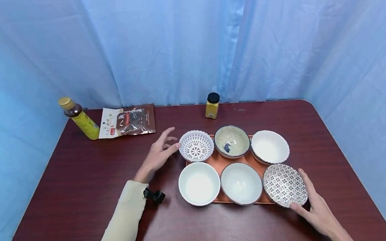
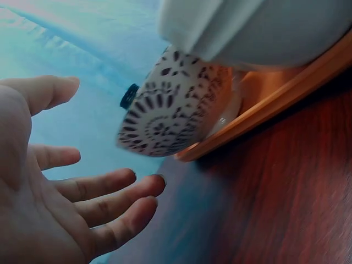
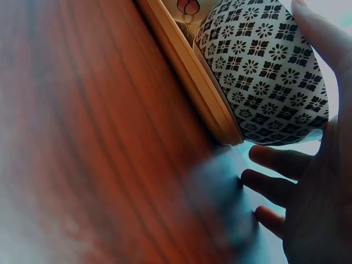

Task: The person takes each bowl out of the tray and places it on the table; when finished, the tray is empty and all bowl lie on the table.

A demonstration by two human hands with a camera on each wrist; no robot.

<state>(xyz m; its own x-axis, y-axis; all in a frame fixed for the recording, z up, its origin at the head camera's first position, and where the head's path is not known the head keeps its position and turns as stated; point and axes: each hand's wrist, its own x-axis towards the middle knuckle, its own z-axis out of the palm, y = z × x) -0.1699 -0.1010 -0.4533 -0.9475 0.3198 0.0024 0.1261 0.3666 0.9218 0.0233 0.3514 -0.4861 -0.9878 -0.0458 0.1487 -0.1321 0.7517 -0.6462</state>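
Note:
My left hand (image 1: 158,153) reaches with spread fingers to the left side of a white bowl (image 1: 196,146) with a dark petal pattern. In the left wrist view, its fingers stand apart from that bowl's patterned outside. At the front right, my right hand (image 1: 317,209) lies along a black-and-white patterned bowl (image 1: 284,185), its thumb at the near rim and the other fingers straight. Both bowls stand on an orange tray (image 1: 218,163). Between them are a plain white bowl (image 1: 199,184), a pale grey bowl (image 1: 241,183), a speckled bowl (image 1: 236,136) and another white bowl (image 1: 270,146).
A yellow jar (image 1: 212,107) with a black lid stands behind the tray. At the back left are a bottle (image 1: 84,121) with a yellow label and a brown-and-white food packet (image 1: 128,121). Blue curtains (image 1: 173,42) hang around the dark red-brown table (image 1: 66,198).

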